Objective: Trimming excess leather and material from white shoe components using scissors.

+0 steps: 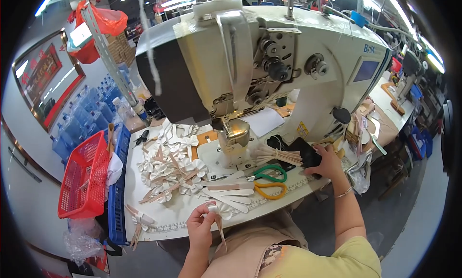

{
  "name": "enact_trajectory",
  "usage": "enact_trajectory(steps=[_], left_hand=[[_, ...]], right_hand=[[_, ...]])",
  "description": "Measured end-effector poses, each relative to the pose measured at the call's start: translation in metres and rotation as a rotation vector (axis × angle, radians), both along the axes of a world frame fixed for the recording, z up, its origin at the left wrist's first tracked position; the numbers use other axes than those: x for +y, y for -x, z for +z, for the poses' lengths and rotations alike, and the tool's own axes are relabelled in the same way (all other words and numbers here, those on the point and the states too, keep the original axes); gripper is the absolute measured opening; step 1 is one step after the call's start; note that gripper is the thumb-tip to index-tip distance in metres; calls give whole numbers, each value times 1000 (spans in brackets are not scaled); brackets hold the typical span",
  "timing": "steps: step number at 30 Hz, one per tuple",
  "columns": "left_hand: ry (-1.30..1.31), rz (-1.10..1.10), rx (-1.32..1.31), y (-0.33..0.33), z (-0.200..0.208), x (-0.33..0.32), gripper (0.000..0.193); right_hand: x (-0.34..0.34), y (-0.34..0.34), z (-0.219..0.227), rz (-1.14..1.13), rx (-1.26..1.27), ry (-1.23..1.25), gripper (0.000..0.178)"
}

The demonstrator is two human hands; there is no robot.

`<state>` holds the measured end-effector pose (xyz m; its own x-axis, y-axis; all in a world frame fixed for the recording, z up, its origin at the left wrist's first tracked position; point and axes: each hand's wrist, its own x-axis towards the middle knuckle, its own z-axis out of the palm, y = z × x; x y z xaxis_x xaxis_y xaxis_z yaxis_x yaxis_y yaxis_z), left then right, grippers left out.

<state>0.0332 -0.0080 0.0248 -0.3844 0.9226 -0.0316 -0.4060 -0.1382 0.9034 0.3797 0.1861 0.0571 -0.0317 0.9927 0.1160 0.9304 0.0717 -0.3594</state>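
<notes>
My left hand (199, 228) pinches a white flower-shaped leather piece (221, 210) at the table's front edge, and a thin tan strip hangs down from it. My right hand (329, 162) grips the right side of a flat black object (303, 152) that looks like a phone, thumb at its near corner. Left of that object lies a tied bundle of pale strips (279, 155). Scissors (270, 182) with a green and an orange handle rest closer to me, beside loose white strips (231, 196). A heap of white flower pieces (168, 169) with tan strips covers the table's left part.
The sewing machine (298, 61) stands over the table, its needle area (233, 133) beyond the scissors. A red basket (84, 177) and a blue crate (117, 191) flank the left edge. More leather pieces (368, 124) lie at right. Large water bottles (86, 116) stand by the wall.
</notes>
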Motion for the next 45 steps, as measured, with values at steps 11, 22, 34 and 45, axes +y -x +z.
enact_trajectory(steps=[11, 22, 34, 45], left_hand=[[-22, -31, 4, -9, 4, 3, 8], [-57, 30, 236, -21, 14, 12, 8], [-60, 81, 267, -24, 25, -1, 8], [-86, 100, 293, -17, 21, 5, 10]], right_hand=[[-19, 106, -37, 204, 213, -358, 36], [-103, 154, 8, 916, 744, -399, 19], [-101, 176, 4, 860, 808, -193, 13], [-94, 175, 5, 921, 831, 23, 10]])
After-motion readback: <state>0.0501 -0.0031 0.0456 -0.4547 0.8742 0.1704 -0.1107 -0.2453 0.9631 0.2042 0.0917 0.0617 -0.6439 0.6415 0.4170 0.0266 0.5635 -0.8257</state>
